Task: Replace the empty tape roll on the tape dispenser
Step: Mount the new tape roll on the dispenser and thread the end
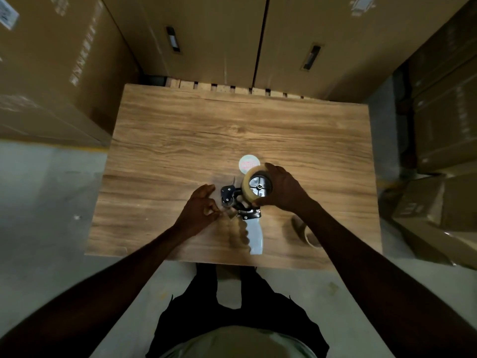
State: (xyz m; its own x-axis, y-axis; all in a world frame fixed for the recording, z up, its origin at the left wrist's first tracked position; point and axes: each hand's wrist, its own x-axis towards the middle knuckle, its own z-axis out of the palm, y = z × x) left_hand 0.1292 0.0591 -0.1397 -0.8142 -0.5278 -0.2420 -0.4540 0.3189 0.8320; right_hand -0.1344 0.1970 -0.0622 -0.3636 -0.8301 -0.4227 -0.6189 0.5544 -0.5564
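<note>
A tape dispenser (241,210) lies on the wooden table (232,130), its pale handle (254,236) pointing toward me. A tan tape roll (249,187) sits on the dispenser's metal wheel. My right hand (281,188) grips that roll from the right side. My left hand (200,209) is beside the black front part of the dispenser, fingers pinched together on what looks like a clear strip of tape leading from the roll. An empty cardboard core (308,235) lies on the table by my right forearm, partly hidden by it.
A round white sticker or lid (248,162) lies just beyond the roll. Tall cardboard boxes (206,34) stand behind the table, more boxes (444,125) at the right and left. The table's near edge is close to my legs.
</note>
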